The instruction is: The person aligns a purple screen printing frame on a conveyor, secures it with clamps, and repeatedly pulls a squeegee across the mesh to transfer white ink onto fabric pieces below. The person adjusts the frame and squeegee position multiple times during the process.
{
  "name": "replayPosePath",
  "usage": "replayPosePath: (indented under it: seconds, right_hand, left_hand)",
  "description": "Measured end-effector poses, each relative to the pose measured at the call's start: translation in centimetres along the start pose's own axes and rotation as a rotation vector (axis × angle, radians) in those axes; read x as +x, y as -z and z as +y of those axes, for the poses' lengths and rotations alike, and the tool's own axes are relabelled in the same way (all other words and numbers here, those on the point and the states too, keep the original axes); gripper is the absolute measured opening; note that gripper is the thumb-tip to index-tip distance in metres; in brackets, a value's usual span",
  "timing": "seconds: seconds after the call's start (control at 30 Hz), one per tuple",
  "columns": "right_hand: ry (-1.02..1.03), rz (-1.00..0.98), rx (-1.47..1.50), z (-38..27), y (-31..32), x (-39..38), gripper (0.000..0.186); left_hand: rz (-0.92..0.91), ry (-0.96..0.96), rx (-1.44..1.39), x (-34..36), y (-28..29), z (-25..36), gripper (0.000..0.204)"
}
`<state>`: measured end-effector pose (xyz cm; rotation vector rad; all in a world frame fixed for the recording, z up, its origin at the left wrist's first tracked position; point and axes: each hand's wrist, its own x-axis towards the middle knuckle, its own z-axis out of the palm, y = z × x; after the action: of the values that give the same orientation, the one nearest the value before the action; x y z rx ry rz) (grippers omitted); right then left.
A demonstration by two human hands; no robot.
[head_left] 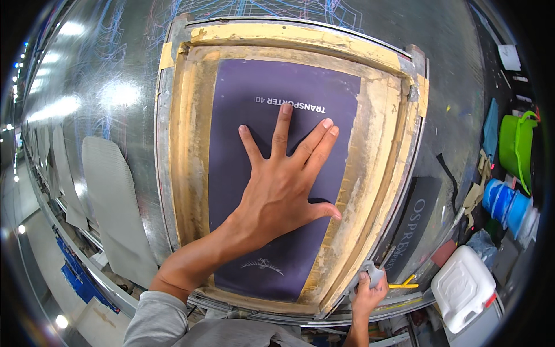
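A screen-printing frame (295, 38), its edges covered in worn yellowish tape, lies before me. Its middle is a dark purple mesh panel (231, 168) with small pale lettering near the far end and a pale emblem near the close end. Across this panel rests my left hand (283, 185), palm down, fingers spread. At the frame's near right corner my right hand (371, 296) is closed around a small grey piece (373, 272). What kind of piece it is, I cannot tell.
Grey cut panels (110, 196) line the table's left edge. To the right lie a dark lettered strip (413, 222) and a yellow stick (403, 285). Beyond them stand a white jerrycan (462, 286), a green bucket (514, 147) and a blue-and-white container (504, 202).
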<state>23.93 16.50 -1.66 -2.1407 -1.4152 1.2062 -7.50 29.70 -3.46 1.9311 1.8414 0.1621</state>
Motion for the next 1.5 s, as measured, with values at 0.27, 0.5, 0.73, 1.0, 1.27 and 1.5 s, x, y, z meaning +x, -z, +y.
replayPosePath:
  seconds: [0.27,0.5,0.73,1.0,1.27,1.5]
  right_hand:
    - [-0.011,0.025,0.037,1.0,-0.2,-0.3,0.018]
    - [-0.084,0.062,0.009,0.9,-0.1,-0.5,0.022]
    - [-0.021,0.074,-0.007,1.1,-0.2,-0.5,0.025]
    - [-0.076,0.051,0.026,0.3,-0.3,-0.6,0.024]
    - [0.025,0.053,-0.058,1.8,0.2,-0.3,0.023]
    - [0.033,0.06,-0.031,1.6,-0.2,-0.4,0.019]
  left_hand:
    - [0.034,-0.01,-0.09,-0.2,-0.3,-0.3,0.119]
    - [0.061,-0.016,-0.151,-0.4,-0.5,-0.5,0.12]
    - [0.073,-0.03,-0.183,-0.5,-0.6,-0.7,0.119]
    - [0.073,-0.034,-0.202,-0.6,-0.6,-0.8,0.119]
    - [0.044,-0.03,-0.17,-0.3,-0.4,-0.7,0.115]
    - [0.017,-0.03,-0.13,-0.4,-0.4,-0.7,0.119]
